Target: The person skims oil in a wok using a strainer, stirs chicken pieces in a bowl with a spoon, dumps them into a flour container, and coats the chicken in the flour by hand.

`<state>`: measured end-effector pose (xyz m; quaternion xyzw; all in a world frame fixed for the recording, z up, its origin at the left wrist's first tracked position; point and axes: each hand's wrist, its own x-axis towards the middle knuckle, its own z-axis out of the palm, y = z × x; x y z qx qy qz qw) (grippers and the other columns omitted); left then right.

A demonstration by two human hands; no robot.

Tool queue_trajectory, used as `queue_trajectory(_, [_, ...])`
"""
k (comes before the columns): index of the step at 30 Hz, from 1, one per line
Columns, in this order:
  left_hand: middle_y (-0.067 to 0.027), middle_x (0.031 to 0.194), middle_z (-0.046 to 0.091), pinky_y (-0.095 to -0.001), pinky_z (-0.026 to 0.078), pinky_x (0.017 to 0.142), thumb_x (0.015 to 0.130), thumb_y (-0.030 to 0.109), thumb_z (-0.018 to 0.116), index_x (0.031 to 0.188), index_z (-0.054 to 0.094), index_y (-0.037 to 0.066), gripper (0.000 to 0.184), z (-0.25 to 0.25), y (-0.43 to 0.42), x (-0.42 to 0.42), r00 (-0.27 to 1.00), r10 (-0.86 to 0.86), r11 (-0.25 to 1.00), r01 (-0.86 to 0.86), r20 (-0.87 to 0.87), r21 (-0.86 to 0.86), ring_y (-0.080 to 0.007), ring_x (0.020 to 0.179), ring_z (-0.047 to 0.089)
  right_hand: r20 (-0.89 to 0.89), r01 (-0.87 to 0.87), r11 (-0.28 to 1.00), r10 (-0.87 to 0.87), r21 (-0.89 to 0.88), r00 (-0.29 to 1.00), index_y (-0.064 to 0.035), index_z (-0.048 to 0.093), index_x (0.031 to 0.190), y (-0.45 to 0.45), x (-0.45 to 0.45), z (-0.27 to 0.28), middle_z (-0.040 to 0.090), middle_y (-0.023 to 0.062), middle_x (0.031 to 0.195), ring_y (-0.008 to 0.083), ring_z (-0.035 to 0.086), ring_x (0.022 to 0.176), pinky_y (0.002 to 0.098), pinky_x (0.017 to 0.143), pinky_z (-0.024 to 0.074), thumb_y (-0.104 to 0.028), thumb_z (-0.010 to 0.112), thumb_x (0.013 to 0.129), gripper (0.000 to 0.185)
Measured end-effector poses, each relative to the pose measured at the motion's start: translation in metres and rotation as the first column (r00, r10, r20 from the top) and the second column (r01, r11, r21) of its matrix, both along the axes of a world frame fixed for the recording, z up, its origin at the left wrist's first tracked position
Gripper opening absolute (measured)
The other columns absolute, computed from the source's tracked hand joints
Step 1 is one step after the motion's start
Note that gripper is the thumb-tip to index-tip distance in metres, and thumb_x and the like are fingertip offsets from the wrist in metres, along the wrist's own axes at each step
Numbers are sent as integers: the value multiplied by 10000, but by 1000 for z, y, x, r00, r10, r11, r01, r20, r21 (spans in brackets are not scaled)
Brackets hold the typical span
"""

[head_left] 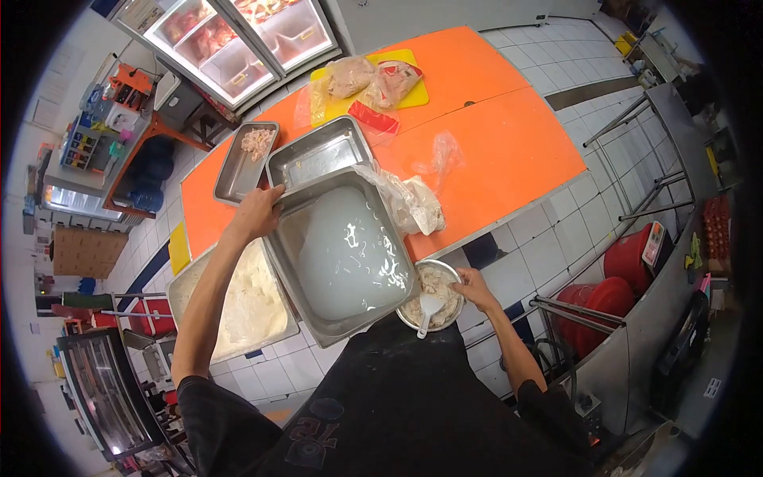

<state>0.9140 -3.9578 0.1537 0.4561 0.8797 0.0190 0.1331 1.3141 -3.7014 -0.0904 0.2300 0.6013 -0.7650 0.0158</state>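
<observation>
While my left hand [258,213] is clamping its fingers on the far-left corner of this deep, rectangular grey steel pan [288,250] of cloudy liquid [334,258], my right hand [475,291] is gripping the rim of a round silver metal bowl [451,319] by the pan's near-right corner, some fingertips hiding. A white spoon [431,304] is resting in pale, pasty mixture [439,280]. Both vessels, I'm judging, are needing level, firm holds against slopping.

Liquid-filled steel pan [350,324] sits beside round bowl [437,263].
</observation>
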Motion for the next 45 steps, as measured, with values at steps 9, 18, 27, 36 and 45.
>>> queue_trajectory(9, [-268,817,616,-546,443,746,792,67,607,987,554,25,206,1,0,3,1000,19,1000,-19,10,17,-469,836,583,28,-6,999,5,35,1000,14,658,960,2,2,0,635,-5,804,43,544,667,212,571,442,-34,611,786,186])
queue_trajectory(18, [-264,794,618,-541,456,728,781,89,604,958,544,18,200,-4,-4,-1,1000,8,999,-7,-23,33,-466,807,586,79,-28,1000,28,-4,996,34,647,1008,4,6,-3,657,16,875,62,582,762,235,684,478,-20,640,767,247])
queue_trajectory(27, [-237,902,658,-488,494,786,742,181,642,1037,629,24,334,-81,-41,-63,999,24,993,-21,-23,117,-405,866,633,-25,105,988,-103,109,994,16,654,941,-3,9,0,632,5,832,77,549,738,253,639,464,-18,656,767,177])
queue_trajectory(36, [-97,866,703,-432,520,744,591,261,726,847,726,120,293,-133,-48,-71,878,479,874,-473,-25,113,-270,826,674,-116,-61,981,84,187,990,38,606,1154,-32,-114,102,659,132,1072,237,637,949,381,857,512,-110,677,793,396])
queue_trajectory(45, [-109,992,572,-395,434,786,694,130,660,1065,561,100,385,-108,-37,2,774,629,546,-373,-74,750,-304,1011,518,-114,-252,937,286,242,951,33,602,1166,-105,-231,146,657,132,1082,232,635,960,373,849,515,-133,682,801,409])
